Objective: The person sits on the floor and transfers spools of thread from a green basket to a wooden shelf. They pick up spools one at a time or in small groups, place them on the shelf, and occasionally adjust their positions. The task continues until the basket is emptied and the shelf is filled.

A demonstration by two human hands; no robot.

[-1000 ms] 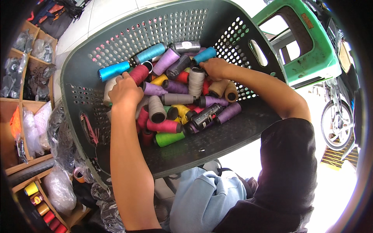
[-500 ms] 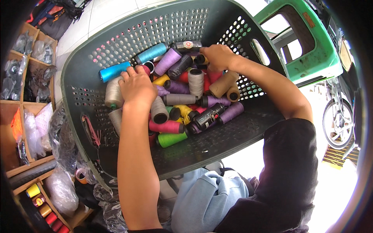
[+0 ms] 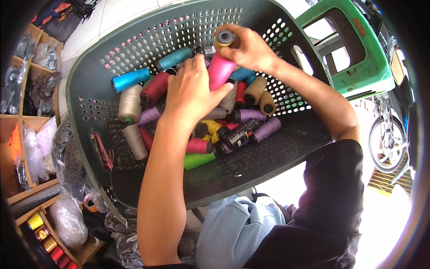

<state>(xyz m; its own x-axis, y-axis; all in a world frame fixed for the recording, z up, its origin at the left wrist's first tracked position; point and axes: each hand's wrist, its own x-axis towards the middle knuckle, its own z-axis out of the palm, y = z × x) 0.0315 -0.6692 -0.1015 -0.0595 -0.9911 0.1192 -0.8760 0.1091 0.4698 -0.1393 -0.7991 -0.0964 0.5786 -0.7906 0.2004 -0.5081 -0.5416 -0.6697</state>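
Above the heap, a bright pink thread spool (image 3: 219, 73) is raised between my hands. My left hand (image 3: 190, 92) is around its lower end, fingers on one side and thumb across the other. My right hand (image 3: 251, 49) grips a yellowish thread spool (image 3: 220, 45) with a grey tube end facing up, right against the top of the pink one. Where the two spools meet is covered by fingers. Beneath lie a dark red spool (image 3: 154, 88), a beige spool (image 3: 130, 103), a blue spool (image 3: 130, 80), a teal spool (image 3: 174, 58) and a brown spool (image 3: 255, 89).
A dark perforated plastic basket (image 3: 156, 33) holds the spools. Behind it on the right stands a green plastic stool (image 3: 376, 76), with a spoked wheel (image 3: 387, 139) beyond. Wooden shelving (image 3: 20, 117) with bagged items and more spools lines the left. Light blue cloth (image 3: 242, 228) lies below the basket.
My right hand has risen from the pile with a spool. My left hand has moved right and up to the pink spool, uncovering the dark red one. Several spools have shifted.
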